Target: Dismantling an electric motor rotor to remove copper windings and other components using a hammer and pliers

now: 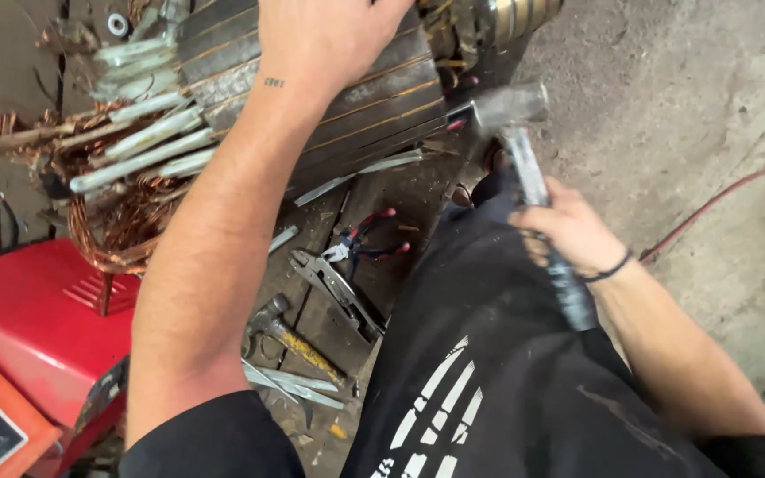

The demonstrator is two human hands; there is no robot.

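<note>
Hammer (524, 142), blurred, grey-headed, beside slotted dark rotor (347, 97) trailing copper

At the top centre of the frame the left hand (325, 35) lies flat on a slotted motor rotor (312, 97), copper windings (117, 221) spilling out at upper left. The right hand (568, 232) grips a hammer (524, 150), its head against the rotor's right end. Locking pliers (334, 288) and red-handled cutters (369, 239) lie on the bench below, a red case (37, 327) at lower left.
</note>
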